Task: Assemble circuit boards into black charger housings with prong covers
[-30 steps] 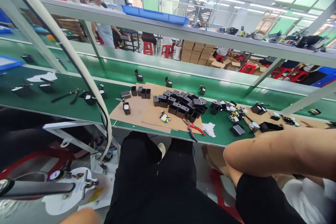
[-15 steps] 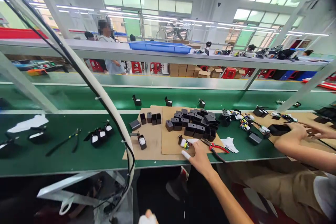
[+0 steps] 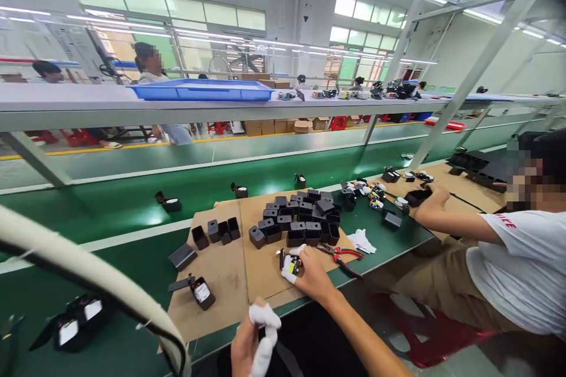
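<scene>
My right hand, with white covers on its fingertips, is closed around a small circuit board assembly with yellow and white parts, over the cardboard. Low in front of the bench edge is my left hand, its covered thumb and forefinger curled together. Nothing shows between them. Red-handled pliers lie just right of my right hand. Behind it, many small black box housings stand grouped. One black housing with its lid open and a white part inside sits left on the cardboard.
A white flexible hose crosses the left foreground. A crumpled white cloth and loose circuit boards lie to the right. Beside me a co-worker works at the same bench. A blue tray rests on the shelf above.
The view has swung right. My right hand has closed on the circuit board assembly. My left hand has risen from the bottom edge toward the bench.
</scene>
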Action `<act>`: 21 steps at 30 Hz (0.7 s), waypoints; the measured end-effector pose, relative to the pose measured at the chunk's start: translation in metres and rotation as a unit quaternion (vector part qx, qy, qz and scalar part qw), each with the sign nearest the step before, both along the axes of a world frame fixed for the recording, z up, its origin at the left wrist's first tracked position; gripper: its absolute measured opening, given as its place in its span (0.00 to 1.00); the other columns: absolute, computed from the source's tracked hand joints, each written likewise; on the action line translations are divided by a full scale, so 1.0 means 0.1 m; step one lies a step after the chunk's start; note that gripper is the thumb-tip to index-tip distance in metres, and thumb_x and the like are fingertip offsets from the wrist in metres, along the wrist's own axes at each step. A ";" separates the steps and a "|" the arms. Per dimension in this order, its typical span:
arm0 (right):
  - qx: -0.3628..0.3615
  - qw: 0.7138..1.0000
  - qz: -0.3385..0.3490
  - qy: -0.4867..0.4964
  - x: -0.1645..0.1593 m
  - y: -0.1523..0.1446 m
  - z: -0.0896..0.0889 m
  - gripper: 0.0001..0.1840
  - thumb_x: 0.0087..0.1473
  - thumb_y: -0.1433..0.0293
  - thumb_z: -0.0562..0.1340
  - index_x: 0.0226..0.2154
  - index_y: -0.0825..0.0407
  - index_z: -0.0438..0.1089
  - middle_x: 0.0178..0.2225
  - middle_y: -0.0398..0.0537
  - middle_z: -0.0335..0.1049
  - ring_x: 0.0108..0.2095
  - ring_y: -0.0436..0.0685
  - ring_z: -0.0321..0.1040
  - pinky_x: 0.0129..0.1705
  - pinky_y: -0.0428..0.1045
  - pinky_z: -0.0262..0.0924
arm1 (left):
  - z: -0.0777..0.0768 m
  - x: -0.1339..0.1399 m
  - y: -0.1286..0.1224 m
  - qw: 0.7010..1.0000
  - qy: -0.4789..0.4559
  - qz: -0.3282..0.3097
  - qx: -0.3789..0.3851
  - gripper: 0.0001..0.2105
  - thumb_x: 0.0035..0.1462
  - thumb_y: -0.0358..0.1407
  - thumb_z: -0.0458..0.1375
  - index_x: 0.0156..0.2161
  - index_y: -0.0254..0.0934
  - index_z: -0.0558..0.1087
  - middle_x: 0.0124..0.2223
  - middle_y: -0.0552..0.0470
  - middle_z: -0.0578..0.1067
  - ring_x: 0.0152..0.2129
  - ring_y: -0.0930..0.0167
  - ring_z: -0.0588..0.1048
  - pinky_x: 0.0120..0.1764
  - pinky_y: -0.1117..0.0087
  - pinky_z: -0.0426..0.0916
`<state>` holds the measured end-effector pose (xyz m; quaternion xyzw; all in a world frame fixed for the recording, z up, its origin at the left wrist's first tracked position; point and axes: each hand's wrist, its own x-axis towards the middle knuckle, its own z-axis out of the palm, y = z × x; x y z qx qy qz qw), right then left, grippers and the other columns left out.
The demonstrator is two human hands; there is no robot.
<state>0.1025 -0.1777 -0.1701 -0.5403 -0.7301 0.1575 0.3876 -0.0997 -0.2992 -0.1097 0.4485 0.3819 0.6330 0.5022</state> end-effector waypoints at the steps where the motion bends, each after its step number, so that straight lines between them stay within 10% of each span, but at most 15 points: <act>1: 0.005 1.000 0.001 0.004 0.00 -0.01 0.00 0.24 0.56 0.70 0.76 0.54 0.49 0.75 0.48 0.52 0.76 0.48 0.65 0.74 0.51 0.60 0.74 | 0.01 0.06 0.17 1.000 -0.005 0.006 0.014 0.22 0.59 0.62 0.66 0.36 0.45 0.81 0.30 0.50 0.68 0.27 0.65 0.68 0.32 0.62 0.67; 9: 0.020 0.999 -0.007 0.032 0.03 -0.03 0.01 0.17 0.60 0.67 0.72 0.50 0.48 0.73 0.45 0.51 0.75 0.45 0.63 0.73 0.47 0.58 0.73 | -0.44 0.14 0.90 0.984 0.125 0.128 0.007 0.21 0.59 0.60 0.68 0.40 0.44 0.80 0.40 0.48 0.81 0.39 0.59 0.80 0.44 0.60 0.77; 21: 0.021 0.997 0.014 0.077 0.07 -0.12 -0.06 0.12 0.62 0.67 0.62 0.48 0.49 0.73 0.40 0.49 0.73 0.39 0.60 0.71 0.42 0.54 0.69 | -0.70 -0.17 0.98 0.947 0.277 0.155 -0.043 0.17 0.66 0.53 0.63 0.42 0.40 0.80 0.40 0.48 0.83 0.38 0.62 0.81 0.44 0.61 0.76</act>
